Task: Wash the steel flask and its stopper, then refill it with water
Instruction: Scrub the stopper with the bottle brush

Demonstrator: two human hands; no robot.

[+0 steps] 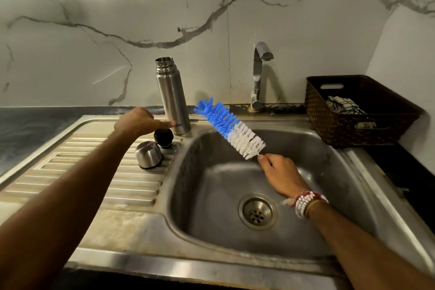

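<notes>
The steel flask [173,99] is stood upright and uncapped at the back corner of the drainboard [94,172], just left of the sink [211,195]. Its black stopper [163,138] and steel cap [148,155] are laid just in front of it. The left hand [135,122] is reached to the flask's base, one finger [168,123] stretched against it and the rest curled; a grip cannot be told. A blue-and-white bottle brush [229,128] is gripped by its stem in the right hand [281,174] fingers, over the basin. A tap [259,75] and a brown basket [334,120] are set behind.
</notes>
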